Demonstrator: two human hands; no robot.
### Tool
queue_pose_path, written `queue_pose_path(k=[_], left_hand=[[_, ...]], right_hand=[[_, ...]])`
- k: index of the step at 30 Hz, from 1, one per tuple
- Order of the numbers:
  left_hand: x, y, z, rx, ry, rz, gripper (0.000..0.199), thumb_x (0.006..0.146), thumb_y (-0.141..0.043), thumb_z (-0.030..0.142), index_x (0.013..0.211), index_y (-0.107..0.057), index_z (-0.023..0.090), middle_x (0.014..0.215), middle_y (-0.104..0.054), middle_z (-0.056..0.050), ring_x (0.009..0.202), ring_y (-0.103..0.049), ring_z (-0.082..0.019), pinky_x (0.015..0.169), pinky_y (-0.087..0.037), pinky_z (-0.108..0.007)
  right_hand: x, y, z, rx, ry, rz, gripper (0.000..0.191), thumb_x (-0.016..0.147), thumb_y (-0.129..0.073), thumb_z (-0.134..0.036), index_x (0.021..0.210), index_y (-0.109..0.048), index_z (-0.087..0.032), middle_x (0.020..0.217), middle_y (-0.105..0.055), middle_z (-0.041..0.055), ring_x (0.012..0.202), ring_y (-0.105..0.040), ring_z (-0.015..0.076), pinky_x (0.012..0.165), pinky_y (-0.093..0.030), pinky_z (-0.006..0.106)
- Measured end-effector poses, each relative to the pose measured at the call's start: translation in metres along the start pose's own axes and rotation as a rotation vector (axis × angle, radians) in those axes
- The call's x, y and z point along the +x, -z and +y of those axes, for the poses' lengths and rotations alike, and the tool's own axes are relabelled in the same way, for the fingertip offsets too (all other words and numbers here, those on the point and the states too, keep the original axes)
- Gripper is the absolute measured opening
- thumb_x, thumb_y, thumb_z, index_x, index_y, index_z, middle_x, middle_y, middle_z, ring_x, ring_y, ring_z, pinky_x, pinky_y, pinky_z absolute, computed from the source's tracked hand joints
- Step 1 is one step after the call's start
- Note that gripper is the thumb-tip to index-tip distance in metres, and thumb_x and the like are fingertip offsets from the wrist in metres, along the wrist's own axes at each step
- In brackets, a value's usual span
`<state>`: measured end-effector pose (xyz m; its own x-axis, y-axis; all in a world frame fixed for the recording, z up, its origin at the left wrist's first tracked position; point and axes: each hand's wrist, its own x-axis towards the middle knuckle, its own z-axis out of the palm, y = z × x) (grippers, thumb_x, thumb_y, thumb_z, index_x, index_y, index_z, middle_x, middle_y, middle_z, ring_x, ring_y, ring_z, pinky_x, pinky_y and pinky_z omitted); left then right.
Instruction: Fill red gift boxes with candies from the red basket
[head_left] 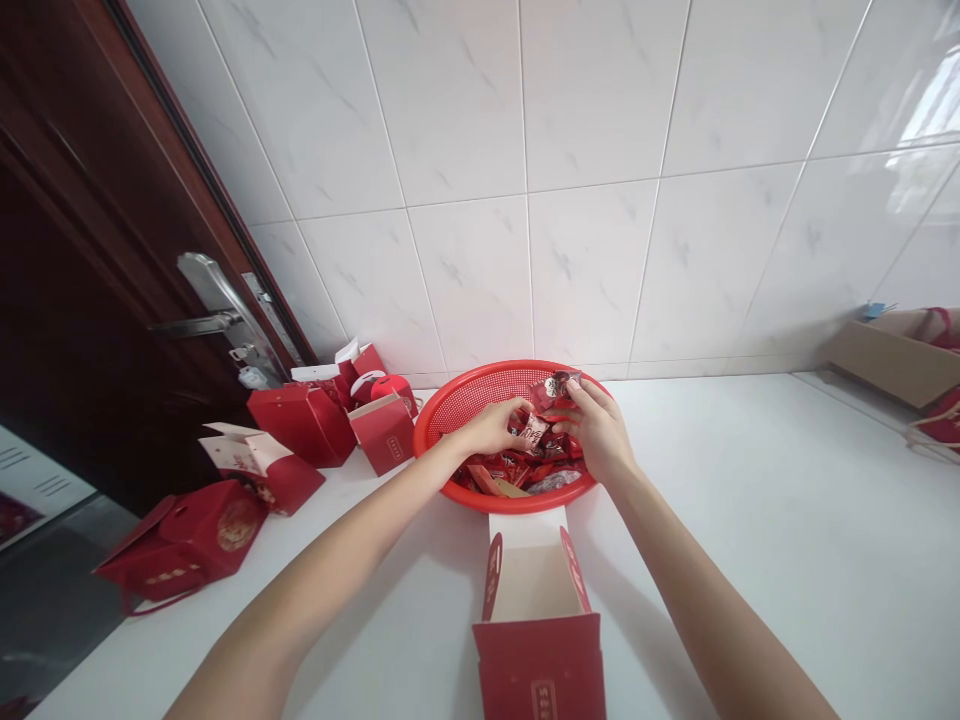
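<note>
A red plastic basket (480,385) stands against the tiled wall, full of small red wrapped candies (510,468). My left hand (495,428) reaches in from the left, its thumb and fingers closed on a pink-and-red wrapped candy (533,431). At the basket's back right, my right hand (598,425) pinches dark red wrapped candies (551,388) just above the pile; the exact number is hard to make out. Directly in front of the basket sits an open red gift box (541,665), its cream inside facing up and its handled flaps raised.
Several red gift boxes (304,425) stand on the left of the white table (750,530), beside a dark door with a metal handle (202,325). A brown cardboard box (885,360) with red items lies at the far right. White tiles (592,270) rise behind.
</note>
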<state>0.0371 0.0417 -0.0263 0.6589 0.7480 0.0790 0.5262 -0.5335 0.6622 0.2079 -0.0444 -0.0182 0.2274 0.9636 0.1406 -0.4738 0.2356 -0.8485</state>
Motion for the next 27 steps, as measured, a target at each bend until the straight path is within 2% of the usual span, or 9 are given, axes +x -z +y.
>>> queue_pose_path(k=[6,12,16,22,25,27], left_hand=[[0.0004,0.0025,-0.0029,-0.015,-0.003,0.058,0.048,0.07,-0.079,0.023,0.114,-0.062,0.017,0.11,-0.072,-0.008,0.102,-0.065,-0.026,0.091,-0.049,-0.036],[0.0003,0.0024,-0.0039,-0.058,-0.021,0.096,0.048,0.068,-0.081,0.027,0.112,-0.063,0.018,0.102,-0.072,-0.005,0.097,-0.065,-0.024,0.09,-0.049,-0.036],[-0.0009,0.0025,-0.0019,-0.054,-0.018,0.124,0.04,0.066,-0.083,0.031,0.099,-0.064,0.019,0.093,-0.07,-0.003,0.092,-0.064,-0.023,0.087,-0.049,-0.035],[0.0006,0.0004,-0.0036,-0.114,0.019,0.097,0.034,0.081,-0.068,0.05,0.094,-0.061,0.019,0.084,-0.066,-0.002,0.077,-0.061,-0.018,0.07,-0.047,-0.029],[0.0035,-0.0008,-0.0047,-0.143,0.049,0.097,0.035,0.085,-0.062,0.053,0.093,-0.062,0.018,0.079,-0.064,0.0,0.069,-0.057,-0.016,0.065,-0.045,-0.027],[0.0038,0.0004,-0.0025,-0.154,0.065,0.132,0.034,0.086,-0.06,0.051,0.094,-0.063,0.018,0.081,-0.066,-0.001,0.071,-0.059,-0.016,0.066,-0.046,-0.028]], right_hand=[[-0.001,0.0005,-0.0005,-0.015,0.018,-0.022,0.041,0.063,-0.085,-0.051,0.085,-0.067,-0.021,0.078,-0.069,-0.0013,0.053,-0.061,0.0126,0.045,-0.043,0.025],[-0.0015,0.0008,-0.001,0.005,0.043,-0.024,0.047,0.056,-0.091,-0.047,0.085,-0.065,-0.02,0.072,-0.066,-0.0023,0.056,-0.067,0.0138,0.055,-0.055,0.026],[-0.0014,0.0009,-0.0006,0.007,0.051,-0.021,0.048,0.056,-0.093,-0.044,0.085,-0.064,-0.02,0.074,-0.066,-0.0023,0.061,-0.07,0.0158,0.061,-0.059,0.028],[-0.0009,0.0004,-0.0004,0.01,0.044,-0.019,0.045,0.056,-0.092,-0.041,0.084,-0.064,-0.019,0.074,-0.067,-0.0013,0.064,-0.072,0.017,0.063,-0.06,0.028],[-0.0006,0.0002,-0.0001,0.003,0.044,-0.022,0.044,0.056,-0.091,-0.041,0.083,-0.063,-0.019,0.073,-0.065,-0.0016,0.064,-0.072,0.018,0.063,-0.06,0.03],[-0.001,0.0001,-0.0003,-0.008,0.048,-0.029,0.043,0.058,-0.09,-0.042,0.082,-0.062,-0.019,0.074,-0.065,-0.0016,0.063,-0.071,0.018,0.063,-0.06,0.031]])
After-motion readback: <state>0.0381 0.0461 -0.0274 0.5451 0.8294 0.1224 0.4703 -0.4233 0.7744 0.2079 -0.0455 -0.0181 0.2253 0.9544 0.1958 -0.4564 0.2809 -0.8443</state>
